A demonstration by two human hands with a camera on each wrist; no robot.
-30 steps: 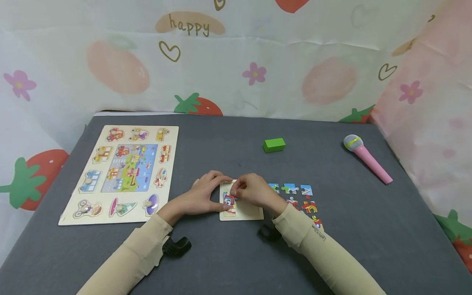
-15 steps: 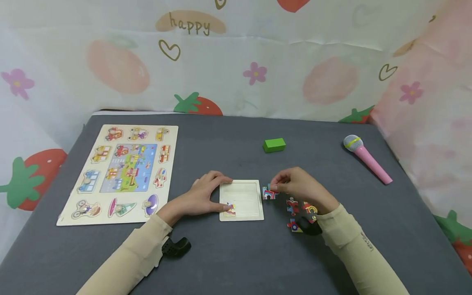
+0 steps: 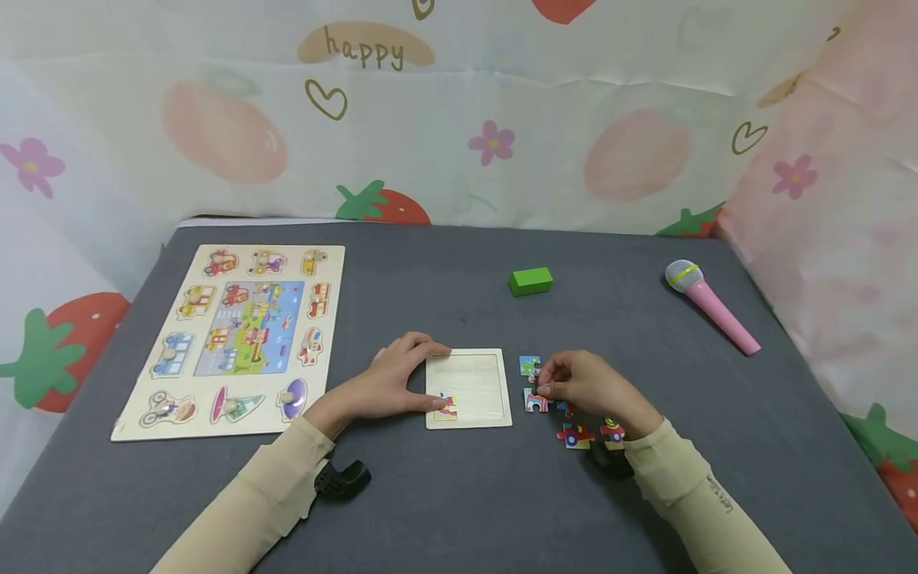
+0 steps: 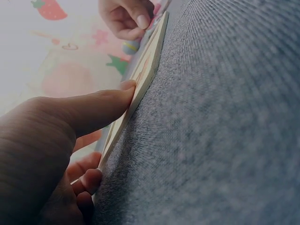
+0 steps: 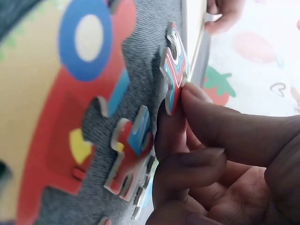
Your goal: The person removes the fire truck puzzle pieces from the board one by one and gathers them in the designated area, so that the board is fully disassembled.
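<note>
My left hand (image 3: 390,383) rests on the left side of a small pale wooden puzzle tray (image 3: 476,391). Its straight thumb presses near the tray's lower left corner, and its index finger lies at the upper left. Partly under the thumb is a puzzle piece (image 3: 449,408) set in that corner. To the tray's right, my right hand (image 3: 591,387) pinches a red, blue and white puzzle piece (image 5: 174,68) between thumb and fingers, low over the table. Around this hand lie several loose puzzle pieces (image 3: 575,435), some hidden beneath it; a blue and green puzzle piece (image 3: 529,365) shows beside the fingertips.
A large peg puzzle board (image 3: 188,399) with vehicle pieces lies at the left. Behind the tray sits a green block (image 3: 531,281). A pink toy microphone (image 3: 717,311) lies at the far right. Patterned cloth (image 3: 430,135) hangs behind the dark grey table (image 3: 430,510).
My right hand has carried the red and blue puzzle piece off the tray to the right, then lowered it beside the loose pieces. My left hand keeps its place on the tray.
</note>
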